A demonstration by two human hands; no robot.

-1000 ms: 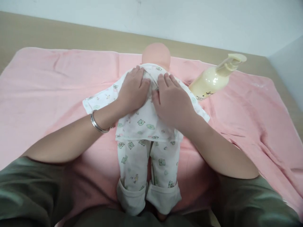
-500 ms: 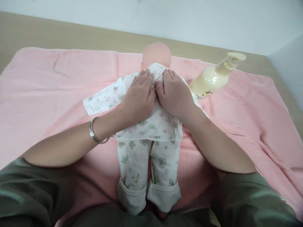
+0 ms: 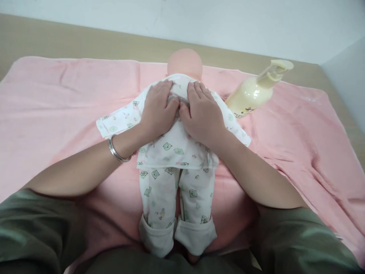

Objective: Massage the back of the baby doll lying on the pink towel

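Note:
A baby doll lies stretched out with its bald head away from me and no face showing. It wears a white printed top and matching trousers with rolled cuffs. Flat on the upper part of the top rests my left hand, fingers extended and pointing toward the head. My right hand lies flat beside it, also on the top, its fingers slightly spread. The two thumbs come close together at the middle, where the cloth wrinkles. Neither hand grips anything.
Beneath the doll a pink blanket covers much of the wooden surface. A pale yellow pump bottle stands tilted in view near the doll's right-hand sleeve. Behind is a white wall.
My hands have moved apart across the upper part of the top, the left one shifting further left. The bunched cloth between them is now smoother. The whole view has shifted slightly.

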